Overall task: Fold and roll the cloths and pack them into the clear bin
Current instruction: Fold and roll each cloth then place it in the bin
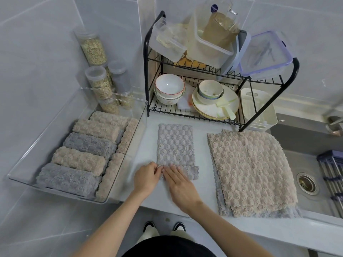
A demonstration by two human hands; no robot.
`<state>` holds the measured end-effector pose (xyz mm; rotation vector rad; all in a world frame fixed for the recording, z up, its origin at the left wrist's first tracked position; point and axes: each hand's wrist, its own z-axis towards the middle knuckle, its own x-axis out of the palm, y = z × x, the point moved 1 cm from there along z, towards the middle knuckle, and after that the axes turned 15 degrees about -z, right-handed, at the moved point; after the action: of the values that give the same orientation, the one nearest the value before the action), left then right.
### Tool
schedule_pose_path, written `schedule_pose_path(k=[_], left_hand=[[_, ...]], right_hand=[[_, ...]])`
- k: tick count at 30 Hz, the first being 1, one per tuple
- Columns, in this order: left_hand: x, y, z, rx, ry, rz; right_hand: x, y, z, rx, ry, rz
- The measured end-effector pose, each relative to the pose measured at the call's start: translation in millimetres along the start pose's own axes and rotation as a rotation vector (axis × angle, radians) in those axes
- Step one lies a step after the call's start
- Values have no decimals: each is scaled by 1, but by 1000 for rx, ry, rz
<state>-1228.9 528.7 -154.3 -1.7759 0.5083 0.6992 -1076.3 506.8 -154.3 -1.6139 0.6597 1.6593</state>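
Grey cloth (175,143): folded strip on counter (203,164), near end rolled
Left hand (146,178): pinches the roll's left end
Right hand (179,180): straight fingers pressed on the roll
Clear bin (141,117): left of cloth, holds beige and grey rolls (79,160)
Blue sticker (214,8): on jug (220,28) atop rack (146,71), writing unreadable

No wording is legible. A round dark-blue sticker (214,8) on the glass jug (220,30) atop the dish rack (146,71) bears white lettering too blurred to read.
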Motion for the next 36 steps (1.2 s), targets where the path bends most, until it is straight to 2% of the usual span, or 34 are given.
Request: schedule_pose_path(k=[3, 11, 13, 15, 17, 19, 28, 36], left_hand=[[0, 0, 0, 5, -28, 4], [-4, -11, -7, 92, -71, 148], [-6, -11, -10, 202, -158, 129], [-3, -7, -13, 408, -178, 152], [3, 0, -13, 608, -92, 189], [4, 6, -12, 685, -9, 197], [-3, 11, -17, 558, 40, 181], [-11, 4, -9, 488, -2, 122]], right_hand=[[6, -8, -7, -28, 73, -28], [9, -60, -31, -8, 57, -59], [8, -64, -31, -7, 83, -59], [10, -64, -30, -6, 94, -61], [11, -63, -30, -3, 94, -53], [11, -64, -29, 0, 94, -25], [16, -75, -25, 56, 95, 239], [-8, -84, -16, 286, 185, 554]])
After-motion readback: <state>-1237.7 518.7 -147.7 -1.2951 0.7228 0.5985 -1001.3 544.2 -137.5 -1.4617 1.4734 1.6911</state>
